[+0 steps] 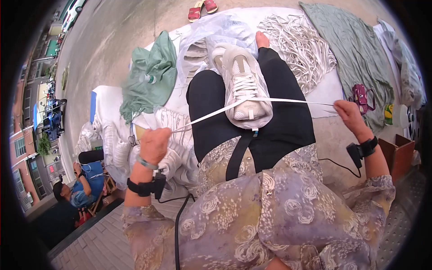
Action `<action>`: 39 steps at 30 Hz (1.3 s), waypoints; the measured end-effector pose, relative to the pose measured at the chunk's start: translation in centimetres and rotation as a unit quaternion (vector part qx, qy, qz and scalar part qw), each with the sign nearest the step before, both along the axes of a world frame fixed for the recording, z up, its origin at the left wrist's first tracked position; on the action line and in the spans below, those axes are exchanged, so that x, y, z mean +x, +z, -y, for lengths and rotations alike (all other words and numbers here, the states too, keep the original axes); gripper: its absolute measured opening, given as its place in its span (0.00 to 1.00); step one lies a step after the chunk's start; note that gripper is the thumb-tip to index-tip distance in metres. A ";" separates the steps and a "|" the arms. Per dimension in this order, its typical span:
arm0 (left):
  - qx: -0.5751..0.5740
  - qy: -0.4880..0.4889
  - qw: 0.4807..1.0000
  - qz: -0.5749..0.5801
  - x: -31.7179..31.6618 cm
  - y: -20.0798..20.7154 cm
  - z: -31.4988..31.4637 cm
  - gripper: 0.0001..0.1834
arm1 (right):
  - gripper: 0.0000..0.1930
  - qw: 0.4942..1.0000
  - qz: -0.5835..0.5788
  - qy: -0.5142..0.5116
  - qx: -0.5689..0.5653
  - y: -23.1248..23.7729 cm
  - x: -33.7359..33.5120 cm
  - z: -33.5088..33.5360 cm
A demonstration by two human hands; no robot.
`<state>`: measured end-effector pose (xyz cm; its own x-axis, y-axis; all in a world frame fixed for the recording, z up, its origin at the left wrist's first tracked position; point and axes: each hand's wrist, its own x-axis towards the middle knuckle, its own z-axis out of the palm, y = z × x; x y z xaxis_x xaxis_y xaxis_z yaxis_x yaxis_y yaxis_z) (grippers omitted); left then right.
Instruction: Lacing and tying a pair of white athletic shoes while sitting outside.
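Note:
A white and beige sneaker (243, 85) rests on my lap between my thighs, its tongue end toward me. White lace crosses its front in several rows. From the top of the lacing, the two ends of the shoelace (211, 114) run out to either side, stretched straight. My left hand (154, 145) is closed on one end, out to the left of my knee. On the right, my right hand (349, 116) pinches the other end, held a little higher. Behind the sneaker, part of another pale shoe (219, 55) shows.
Loose white laces (299, 49) lie heaped at the far right, beside a grey-green cloth (346, 49). Bagged white shoes (173, 123) stand left of my legs, near a green cloth (150, 81). A maroon pouch (361, 96) lies at right. Another person (83, 186) sits at far left.

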<state>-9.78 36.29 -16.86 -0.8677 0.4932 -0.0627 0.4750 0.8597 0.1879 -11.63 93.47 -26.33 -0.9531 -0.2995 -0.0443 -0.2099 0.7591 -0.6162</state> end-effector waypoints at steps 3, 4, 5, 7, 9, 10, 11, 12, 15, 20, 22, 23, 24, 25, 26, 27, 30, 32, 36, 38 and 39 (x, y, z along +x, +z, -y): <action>-0.017 0.101 0.994 -0.036 1.5 -1.3 6.8 0.04 | 0.06 0.994 -0.066 -0.046 0.076 -1.8 1.6 -5.5; -0.016 0.099 0.994 -0.034 1.6 -1.5 8.6 0.04 | 0.07 0.991 -0.073 -0.059 0.100 -2.6 2.1 -7.4; -0.057 0.140 0.988 -0.024 1.7 -1.5 10.1 0.04 | 0.09 0.990 -0.038 -0.079 0.108 -2.9 2.4 -8.9; -0.102 0.181 0.978 -0.016 2.0 -1.6 12.8 0.05 | 0.09 0.985 -0.049 -0.122 0.110 -3.7 2.6 -10.3; -0.043 0.305 0.951 -0.004 2.0 -2.8 15.1 0.07 | 0.10 0.977 0.056 -0.204 0.036 -5.2 2.3 -10.9; -0.009 0.345 0.939 -0.008 2.3 -4.4 16.7 0.09 | 0.12 0.947 0.160 -0.277 -0.039 -6.2 2.1 -10.7; 0.082 0.436 0.892 0.088 1.2 -5.0 14.9 0.09 | 0.15 0.922 0.180 -0.330 -0.097 -7.0 2.4 -9.2; 0.164 0.522 0.818 0.180 0.6 -4.9 11.5 0.10 | 0.17 0.903 0.227 -0.342 -0.122 -6.0 2.1 -5.8; 0.309 0.466 0.736 0.383 -0.9 -2.8 0.5 0.10 | 0.13 0.836 0.387 -0.266 -0.284 -1.3 1.2 3.8; 0.402 0.289 0.630 0.598 -2.8 -2.9 -9.3 0.10 | 0.07 0.751 0.511 -0.087 -0.408 1.5 -1.1 12.5; 0.414 0.266 0.625 0.606 -4.1 -3.7 -10.9 0.09 | 0.06 0.763 0.496 -0.100 -0.402 2.3 -2.2 15.0; 0.420 0.273 0.636 0.587 -4.8 -3.7 -11.6 0.09 | 0.06 0.775 0.482 -0.109 -0.393 2.5 -2.9 16.0; 0.424 0.275 0.647 0.570 -5.7 -3.8 -12.3 0.08 | 0.06 0.775 0.482 -0.113 -0.393 2.1 -3.4 16.6; 0.423 0.273 0.647 0.572 -6.7 -4.3 -12.7 0.08 | 0.06 0.781 0.443 -0.104 -0.428 1.2 -3.9 17.1; 0.427 0.283 0.668 0.540 -7.6 -5.0 -12.9 0.08 | 0.06 0.784 0.405 -0.093 -0.461 0.7 -4.3 17.6; 0.431 0.292 0.688 0.506 -8.4 -5.3 -13.2 0.07 | 0.06 0.784 0.406 -0.093 -0.461 0.9 -4.7 18.0; 0.490 0.326 0.682 0.435 -9.9 -5.3 -14.2 0.07 | 0.11 0.765 0.357 -0.159 -0.512 0.7 -5.4 18.3; 0.490 0.316 0.713 0.390 -9.7 -4.9 -14.7 0.07 | 0.11 0.765 0.350 -0.170 -0.513 0.5 -5.2 18.3; 0.435 0.248 0.822 0.272 -8.0 -4.6 -15.3 0.07 | 0.12 0.793 0.320 -0.181 -0.485 0.1 -4.3 18.0; 0.402 0.210 0.871 0.188 -7.1 -4.2 -16.1 0.06 | 0.11 0.794 0.310 -0.181 -0.491 0.1 -4.0 18.2; 0.403 0.210 0.871 0.188 -7.0 -4.3 -16.1 0.06 | 0.10 0.794 0.299 -0.181 -0.497 0.1 -3.9 18.3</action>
<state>-16.82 52.39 -21.15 -0.9749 0.1531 -0.1615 -0.0742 0.4605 0.8846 -15.55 75.19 -26.27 -0.8822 -0.1817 -0.4345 0.4672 -0.2214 -0.8560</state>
